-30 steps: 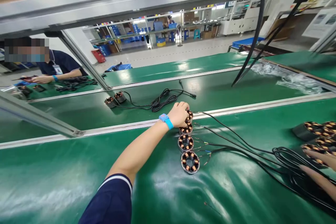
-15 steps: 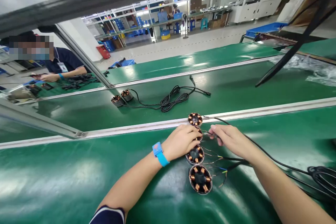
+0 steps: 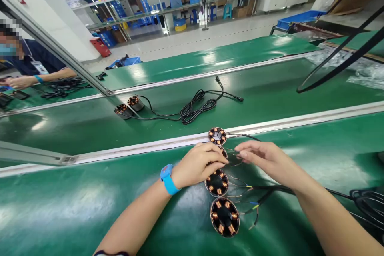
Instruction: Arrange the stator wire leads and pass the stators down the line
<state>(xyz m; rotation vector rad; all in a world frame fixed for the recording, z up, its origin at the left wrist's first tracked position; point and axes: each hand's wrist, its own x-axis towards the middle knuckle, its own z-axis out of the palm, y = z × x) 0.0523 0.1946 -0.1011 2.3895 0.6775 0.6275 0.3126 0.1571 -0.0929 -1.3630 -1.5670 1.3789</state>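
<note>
Several round motor stators with copper coils stand in a column on the green bench. My left hand (image 3: 199,164), a blue strap on its wrist, has its fingers closed on the second stator (image 3: 222,153) from the far end and covers most of it. To its right, my right hand (image 3: 264,158) pinches thin wires (image 3: 232,154) coming from that stator; its fingertips partly hide them. The far stator (image 3: 217,136) sits by the white rail. Closer to me are a third stator (image 3: 216,183) and the nearest stator (image 3: 225,217), with stripped cable ends (image 3: 253,207) beside them.
Beyond the white rail (image 3: 168,144) lie two more stators (image 3: 129,107) and a coiled black cable (image 3: 198,108). More coiled cable (image 3: 366,204) is at right. A metal post (image 3: 60,36) rises at left, near a co-worker's hand (image 3: 19,83). A black strap (image 3: 345,60) hangs at upper right.
The view has tilted down and shifted. My right fingers have loosened and stretched out a little near the thin wires. My left hand stays on the second stator.
</note>
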